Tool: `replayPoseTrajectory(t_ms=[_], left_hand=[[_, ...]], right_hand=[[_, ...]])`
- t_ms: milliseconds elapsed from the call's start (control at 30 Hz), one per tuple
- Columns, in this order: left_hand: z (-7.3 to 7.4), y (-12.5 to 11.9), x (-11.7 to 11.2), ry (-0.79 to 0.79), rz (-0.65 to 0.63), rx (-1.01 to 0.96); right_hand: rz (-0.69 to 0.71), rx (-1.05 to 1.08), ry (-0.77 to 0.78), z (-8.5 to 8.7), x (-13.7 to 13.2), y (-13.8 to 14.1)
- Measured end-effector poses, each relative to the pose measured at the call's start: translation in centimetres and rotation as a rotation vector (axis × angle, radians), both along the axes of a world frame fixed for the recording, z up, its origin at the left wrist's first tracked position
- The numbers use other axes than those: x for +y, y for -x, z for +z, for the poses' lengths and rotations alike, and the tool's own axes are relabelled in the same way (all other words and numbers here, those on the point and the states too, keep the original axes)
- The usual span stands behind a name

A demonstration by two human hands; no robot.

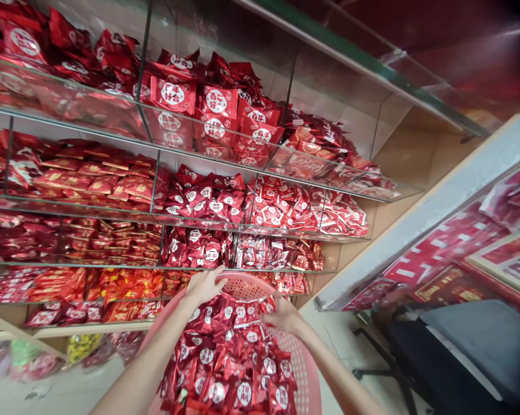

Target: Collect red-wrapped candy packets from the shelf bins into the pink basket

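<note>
A pink perforated basket sits low in the middle of the head view, heaped with several dark red candy packets with round white labels. My left hand is closed over the basket's far rim, fingers curled onto it. My right hand rests on the packets at the basket's right side, its fingers bent down among them; what it grips, if anything, is hidden. Straight ahead stand glass shelves filled with red packets.
The glass shelving runs in several tiers, split by metal dividers, with stacks of red and orange packets. A white-edged display of red items juts out at right. A dark chair or stool stands at lower right on the tiled floor.
</note>
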State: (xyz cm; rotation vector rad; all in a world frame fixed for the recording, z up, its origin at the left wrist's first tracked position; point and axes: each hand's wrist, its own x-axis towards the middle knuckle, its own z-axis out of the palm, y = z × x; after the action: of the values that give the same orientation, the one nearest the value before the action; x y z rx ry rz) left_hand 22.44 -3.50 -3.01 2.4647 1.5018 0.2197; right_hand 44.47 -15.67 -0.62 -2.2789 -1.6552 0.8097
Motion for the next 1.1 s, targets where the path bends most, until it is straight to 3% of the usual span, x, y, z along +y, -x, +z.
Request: replayPoseTrajectory(t_ms=[133,267,500,700,900,1033,1100], left_hand=[[0.2,-0.1,0.0,0.002,0.011,0.015],[0.3,-0.1,-0.1,0.021,0.021,0.017],[0.3,-0.1,-0.1,0.019,0.005,0.009],[0.3,-0.1,-0.2,0.041,0.029,-0.004],[0.3,-0.1,-0.2,0.010,0.006,0.005],[0.3,0.0,-0.2,-0.002,0.015,0.000],[0.3,0.1,-0.2,0.006,0.014,-0.011]], right_hand=[[-0.016,-0.250,-0.028,-3.9,-1.4,0.0],[-0.034,-0.421,-0.021,-5.3,-1.9,0.6],[-0.036,-0.322,-0.049,-3.7,-2.3,0.4],[-0.071,-0.258,-0.111,-2.4,-0.7,1.7],[-0.069,-0.185,-0.091,-3.4,1.7,5.0],[-0.068,-0.144,-0.092,-4.3,2.0,5.7],[-0.063,-0.158,-0.111,-3.8,1.8,5.6]])
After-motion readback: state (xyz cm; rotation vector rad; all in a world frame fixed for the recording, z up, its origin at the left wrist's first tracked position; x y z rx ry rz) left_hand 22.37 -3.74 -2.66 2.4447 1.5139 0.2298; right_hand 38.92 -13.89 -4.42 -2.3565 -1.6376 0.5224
